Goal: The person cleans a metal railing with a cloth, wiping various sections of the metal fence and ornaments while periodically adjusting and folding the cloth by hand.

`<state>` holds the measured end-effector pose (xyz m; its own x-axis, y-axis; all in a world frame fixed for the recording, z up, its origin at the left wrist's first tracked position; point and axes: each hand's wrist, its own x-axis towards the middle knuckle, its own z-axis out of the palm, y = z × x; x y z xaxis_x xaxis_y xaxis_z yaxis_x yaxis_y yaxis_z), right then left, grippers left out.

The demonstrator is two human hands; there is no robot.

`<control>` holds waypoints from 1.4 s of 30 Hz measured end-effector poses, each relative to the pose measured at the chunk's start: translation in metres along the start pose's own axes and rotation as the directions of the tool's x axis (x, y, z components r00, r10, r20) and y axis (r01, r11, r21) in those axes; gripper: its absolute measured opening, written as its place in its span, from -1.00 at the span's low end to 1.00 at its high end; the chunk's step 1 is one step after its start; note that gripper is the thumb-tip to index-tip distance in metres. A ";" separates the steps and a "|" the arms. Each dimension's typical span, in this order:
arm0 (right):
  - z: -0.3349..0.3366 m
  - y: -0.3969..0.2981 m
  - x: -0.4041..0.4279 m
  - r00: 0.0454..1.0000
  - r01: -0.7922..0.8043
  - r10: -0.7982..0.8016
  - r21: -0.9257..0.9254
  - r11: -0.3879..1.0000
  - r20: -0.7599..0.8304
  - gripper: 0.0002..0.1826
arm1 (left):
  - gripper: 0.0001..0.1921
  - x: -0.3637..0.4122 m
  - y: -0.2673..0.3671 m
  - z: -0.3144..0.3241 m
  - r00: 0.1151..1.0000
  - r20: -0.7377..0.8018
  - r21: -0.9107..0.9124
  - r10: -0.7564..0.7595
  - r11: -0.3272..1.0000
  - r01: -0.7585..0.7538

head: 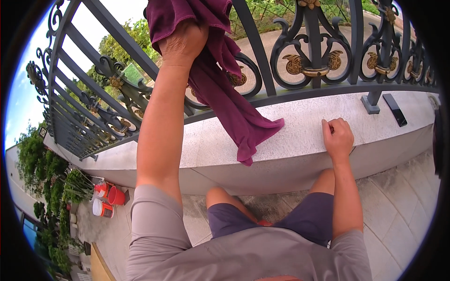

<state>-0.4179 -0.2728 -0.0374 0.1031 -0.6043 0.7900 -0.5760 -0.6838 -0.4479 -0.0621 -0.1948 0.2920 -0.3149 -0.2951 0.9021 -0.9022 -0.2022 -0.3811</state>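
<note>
My left hand (186,40) is raised at the dark metal fence (258,49), gripping a purple cloth (225,91). The cloth covers its fingers, and one long end hangs down onto the pale stone ledge (302,119). Further right, my right hand (339,135) rests at the ledge's front edge with its fingers curled; nothing shows in it. Scrolls and gold-coloured ornaments decorate the fence, part of which lies behind the cloth.
A black smartphone (394,109) lies on the ledge at the right, beside a fence post foot (370,104). Red and white buckets (116,195) stand on the tiled floor at the left, near plants (75,186). The ledge's front wall is close to my knees.
</note>
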 end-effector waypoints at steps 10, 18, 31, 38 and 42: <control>0.000 -0.001 -0.002 1.000 -0.008 0.008 -0.005 1.000 -0.025 -0.72 | -0.16 -0.071 0.033 0.010 0.988 -0.149 -0.028 -0.049 0.999 0.045; 0.000 0.001 -0.001 1.000 0.004 -0.004 0.015 1.000 -0.025 -0.73 | -0.44 -0.063 0.008 -0.025 0.999 0.036 -0.065 0.035 0.997 -0.033; -0.003 0.002 -0.001 0.998 0.025 -0.025 -0.005 1.000 -0.052 -0.75 | -0.48 -0.033 -0.029 -0.051 0.941 0.234 0.002 0.243 0.968 -0.250; -0.003 0.004 -0.003 0.999 0.005 -0.007 -0.037 0.999 -0.039 -0.75 | -0.53 -0.028 -0.011 -0.042 0.956 0.232 0.063 0.177 0.979 -0.196; -0.002 0.000 -0.002 0.999 0.003 -0.004 -0.024 1.000 -0.050 -0.75 | -0.60 -0.013 -0.027 -0.042 0.943 0.271 0.063 0.195 0.974 -0.220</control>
<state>-0.4197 -0.2707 -0.0381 0.0649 -0.5807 0.8116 -0.5948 -0.6756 -0.4358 -0.0461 -0.1467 0.2986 -0.3928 -0.5706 0.7212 -0.7904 -0.1913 -0.5819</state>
